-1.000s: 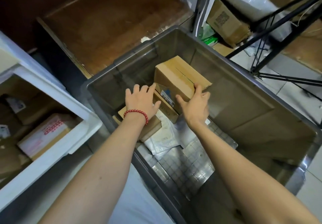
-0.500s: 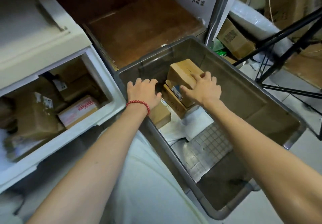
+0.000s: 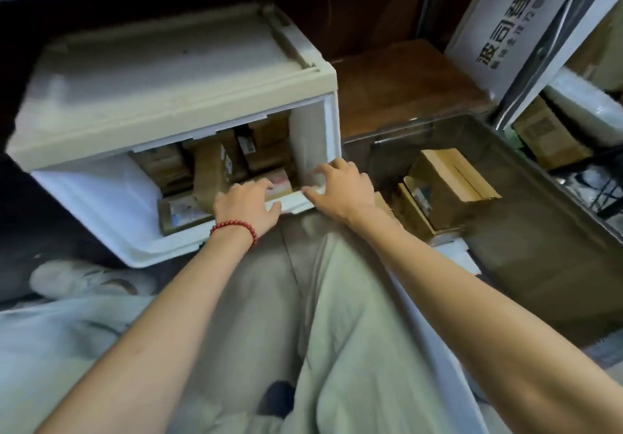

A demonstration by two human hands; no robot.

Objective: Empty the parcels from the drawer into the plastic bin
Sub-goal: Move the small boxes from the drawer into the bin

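The white pulled-out drawer of a cream plastic cabinet holds several cardboard parcels. My left hand, with a red bead bracelet, reaches over the drawer's front rim above a flat parcel with a red-and-white label; its fingers are spread and hold nothing. My right hand is open over the drawer's right front corner, fingertips near the rim. To the right, the grey plastic bin contains a tan box stacked on other parcels.
My light trousers fill the foreground between drawer and bin. A shoe rests on the floor at the left. A wooden surface lies behind the bin. A white sign, more boxes and black stand legs crowd the right.
Both hands have left the tan box in the bin and swung left to the drawer. The view has turned left with them.
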